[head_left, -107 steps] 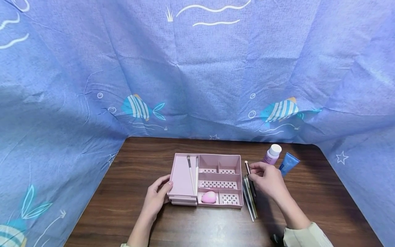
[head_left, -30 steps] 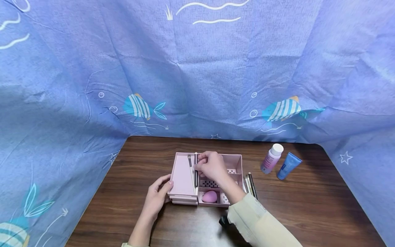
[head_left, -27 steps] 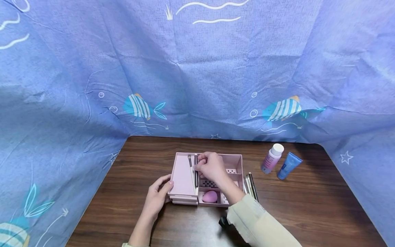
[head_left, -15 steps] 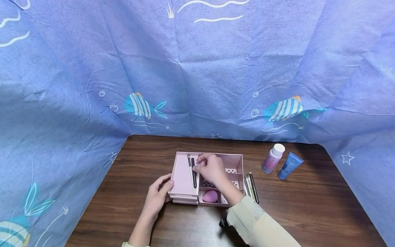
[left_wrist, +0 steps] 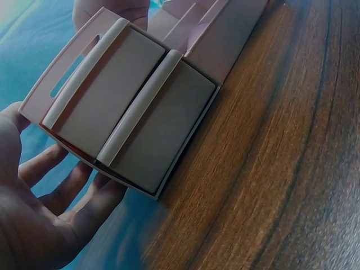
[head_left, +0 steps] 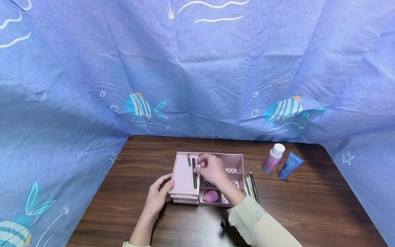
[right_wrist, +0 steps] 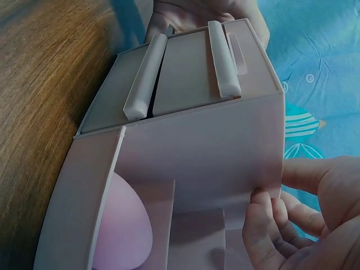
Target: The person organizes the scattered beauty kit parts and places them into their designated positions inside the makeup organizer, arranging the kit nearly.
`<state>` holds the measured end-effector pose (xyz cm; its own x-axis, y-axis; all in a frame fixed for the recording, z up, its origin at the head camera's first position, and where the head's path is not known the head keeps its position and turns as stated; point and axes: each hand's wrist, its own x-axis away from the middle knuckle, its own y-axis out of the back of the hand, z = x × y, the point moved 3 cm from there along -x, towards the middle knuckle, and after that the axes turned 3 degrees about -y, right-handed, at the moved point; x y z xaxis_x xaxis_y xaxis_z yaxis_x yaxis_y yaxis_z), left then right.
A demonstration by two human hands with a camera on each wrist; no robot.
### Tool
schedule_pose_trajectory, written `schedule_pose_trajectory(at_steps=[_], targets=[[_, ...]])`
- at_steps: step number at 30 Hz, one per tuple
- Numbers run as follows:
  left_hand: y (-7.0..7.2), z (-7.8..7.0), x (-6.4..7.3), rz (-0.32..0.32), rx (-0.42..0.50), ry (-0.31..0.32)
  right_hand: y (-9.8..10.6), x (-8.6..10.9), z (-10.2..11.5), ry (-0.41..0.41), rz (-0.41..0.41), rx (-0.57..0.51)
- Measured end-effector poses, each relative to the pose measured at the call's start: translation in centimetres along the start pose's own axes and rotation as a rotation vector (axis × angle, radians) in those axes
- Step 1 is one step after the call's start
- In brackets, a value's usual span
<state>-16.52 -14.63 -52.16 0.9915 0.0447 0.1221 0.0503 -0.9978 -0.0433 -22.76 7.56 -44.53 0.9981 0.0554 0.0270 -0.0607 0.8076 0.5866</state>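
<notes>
Lying just beside right grip (head_left: 213,168), dark stick (head_left: 194,179) atop pink organizer (head_left: 182,175).

One pink organizer (head_left: 181,176) is counted at centre, with two drawers (left_wrist: 166,124), one makeup sponge (head_left: 211,196) and at least two makeup brushes (head_left: 194,180); at right, one white-capped bottle (head_left: 271,162) and one blue tube (head_left: 289,167) are spotted, slim sticks (head_left: 254,187) too bunched to be tallied.

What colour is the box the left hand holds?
Pale pink; the box shows best in the head view.
</notes>
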Motion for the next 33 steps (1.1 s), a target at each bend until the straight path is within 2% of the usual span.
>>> schedule_pose_trajectory(at_steps=[12, 16, 24, 33], targets=[[0.0, -0.3, 0.1, 0.005, -0.007, 0.003, 1.0, 1.0, -0.7, 0.005, 0.025, -0.032], [0.0, -0.4, 0.2, 0.006, -0.009, 0.003, 1.7, 1.4, -0.9, 0.023, 0.009, -0.005], [0.0, -0.3, 0.4, 0.009, -0.001, 0.005, 3.8, 2.0, -2.1, 0.010, -0.030, 0.021], [-0.1, -0.2, 0.4, 0.014, 0.008, -0.004, 7.4, 3.3, -4.5, 0.005, -0.076, 0.050]])
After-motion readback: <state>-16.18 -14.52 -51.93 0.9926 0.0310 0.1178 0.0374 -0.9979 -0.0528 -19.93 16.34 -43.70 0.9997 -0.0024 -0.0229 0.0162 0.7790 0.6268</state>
